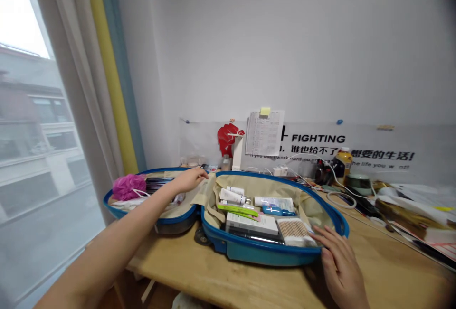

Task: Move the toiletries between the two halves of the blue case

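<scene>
A small blue suitcase (270, 255) lies opened flat on the table, its two beige-lined halves side by side. My left hand (190, 179) reaches over the middle by the hinge, with fingers loosely stretched and nothing visible in them. At the right front corner, my right hand (340, 261) rests over the rim, fingers spread and close to a pack of cotton swabs (295, 232). The right half also holds a white box (251, 223), white tubes (272, 202), a blue item (278, 210) and a lime-green strip (237, 210). A pink bath puff (128, 187) sits in the left half.
Behind the suitcase stand a white lamp (237, 152) and a small glass bottle (226, 162). An orange drink bottle (342, 164), a round green-lidded jar (359, 183), cables (342, 200) and papers crowd the right. A curtained window is at left; the wooden table's (199, 276) front edge runs below.
</scene>
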{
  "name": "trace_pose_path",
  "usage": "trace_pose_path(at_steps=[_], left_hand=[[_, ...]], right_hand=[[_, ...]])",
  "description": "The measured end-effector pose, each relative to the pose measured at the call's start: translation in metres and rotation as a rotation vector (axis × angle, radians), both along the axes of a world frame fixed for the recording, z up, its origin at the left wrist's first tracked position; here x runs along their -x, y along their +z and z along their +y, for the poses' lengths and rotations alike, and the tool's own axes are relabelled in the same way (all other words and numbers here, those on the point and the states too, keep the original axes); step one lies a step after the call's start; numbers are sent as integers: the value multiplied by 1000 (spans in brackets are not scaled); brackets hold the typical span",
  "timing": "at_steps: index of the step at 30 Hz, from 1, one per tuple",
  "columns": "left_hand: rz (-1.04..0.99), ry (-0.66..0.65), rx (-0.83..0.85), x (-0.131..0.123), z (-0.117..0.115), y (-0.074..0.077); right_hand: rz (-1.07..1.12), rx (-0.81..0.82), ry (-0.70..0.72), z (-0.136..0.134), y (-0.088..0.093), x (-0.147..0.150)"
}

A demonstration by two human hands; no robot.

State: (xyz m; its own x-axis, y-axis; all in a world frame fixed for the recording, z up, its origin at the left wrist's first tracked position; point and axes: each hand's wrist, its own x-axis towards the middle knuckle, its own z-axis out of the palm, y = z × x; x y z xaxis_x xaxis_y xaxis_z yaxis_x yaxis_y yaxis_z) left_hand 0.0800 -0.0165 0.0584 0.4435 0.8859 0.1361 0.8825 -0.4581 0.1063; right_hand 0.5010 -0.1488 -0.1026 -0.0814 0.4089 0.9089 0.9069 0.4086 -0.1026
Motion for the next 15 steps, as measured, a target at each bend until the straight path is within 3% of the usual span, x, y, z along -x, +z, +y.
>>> trace_pose_path(at_steps=[3, 6, 10, 15], left_hand=[[32, 105, 133, 38, -3, -5], [105, 184, 303, 61, -7, -23], [170, 280, 402, 72, -6, -46], [176, 330, 430, 73, 3, -65]], right_hand=[[-3, -10, 0, 1, -1, 0], [-21, -53, 7, 2, 1, 2], [-34, -52, 1, 2, 2, 2], [-32, -16, -10, 2, -1, -2]])
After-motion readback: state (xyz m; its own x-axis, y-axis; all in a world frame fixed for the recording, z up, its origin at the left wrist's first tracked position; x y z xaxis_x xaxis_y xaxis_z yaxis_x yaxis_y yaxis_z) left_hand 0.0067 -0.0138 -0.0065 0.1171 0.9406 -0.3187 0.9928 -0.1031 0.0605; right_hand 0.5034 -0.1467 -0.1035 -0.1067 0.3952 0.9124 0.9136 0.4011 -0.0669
